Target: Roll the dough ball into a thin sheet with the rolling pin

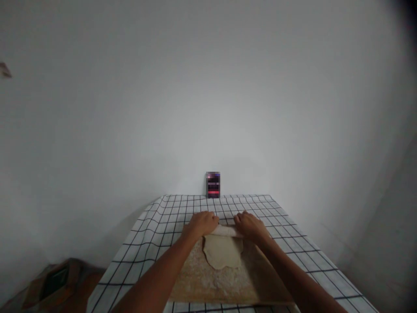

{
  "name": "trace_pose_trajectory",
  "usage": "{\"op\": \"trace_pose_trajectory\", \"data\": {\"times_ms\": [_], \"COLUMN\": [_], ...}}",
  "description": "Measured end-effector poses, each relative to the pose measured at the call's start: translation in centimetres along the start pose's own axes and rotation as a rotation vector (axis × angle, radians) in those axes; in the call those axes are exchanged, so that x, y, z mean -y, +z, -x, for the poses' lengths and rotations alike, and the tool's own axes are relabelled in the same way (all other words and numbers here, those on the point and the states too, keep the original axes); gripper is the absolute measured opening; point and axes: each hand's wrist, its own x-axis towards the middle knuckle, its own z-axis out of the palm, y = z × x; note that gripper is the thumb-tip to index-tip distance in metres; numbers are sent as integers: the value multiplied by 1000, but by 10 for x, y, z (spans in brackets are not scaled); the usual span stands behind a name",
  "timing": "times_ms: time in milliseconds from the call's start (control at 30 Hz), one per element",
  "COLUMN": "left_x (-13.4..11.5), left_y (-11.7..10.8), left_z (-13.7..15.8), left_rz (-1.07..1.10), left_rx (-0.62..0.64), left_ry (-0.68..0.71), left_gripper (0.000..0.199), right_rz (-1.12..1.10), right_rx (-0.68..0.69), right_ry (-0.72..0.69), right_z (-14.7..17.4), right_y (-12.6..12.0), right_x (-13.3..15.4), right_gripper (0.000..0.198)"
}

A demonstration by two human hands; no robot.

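Note:
A pale rolling pin [227, 231] lies crosswise over the far edge of a flattened sheet of dough [223, 253]. My left hand [204, 222] is closed over the pin's left end, and my right hand [250, 224] wraps its right end. The pin's middle shows between the two hands; its ends are hidden under them. The dough has an uneven, roughly rounded outline. Beneath it is a wooden board [208, 289] dusted with flour.
A white tablecloth with dark grid lines [146, 243] covers the table. Against the white wall [208, 95] at the table's far edge stands a small dark, pixelated rectangular object [213, 185]. A brownish item with a dark panel [55, 280] sits low at the left.

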Motion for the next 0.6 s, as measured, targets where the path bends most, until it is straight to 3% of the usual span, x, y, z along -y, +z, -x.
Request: {"op": "trace_pose_trajectory", "data": {"times_ms": [200,367,467,600], "left_x": [-17,-19,-18,-19], "left_y": [4,17,22,18], "left_z": [62,101,110,103], "left_rz": [-27,54,83,82], "left_rx": [-178,-323,-338,-307], "left_ry": [33,124,150,127], "left_gripper": [41,42,44,42], "right_rz": [-15,-41,-26,-68], "right_rx": [-105,-238,-294,-255], "right_ry": [-7,-24,-19,-36], "right_z": [58,98,108,98], "right_y": [5,31,42,35], "right_x": [14,19,19,17], "right_gripper": [40,47,51,48]}}
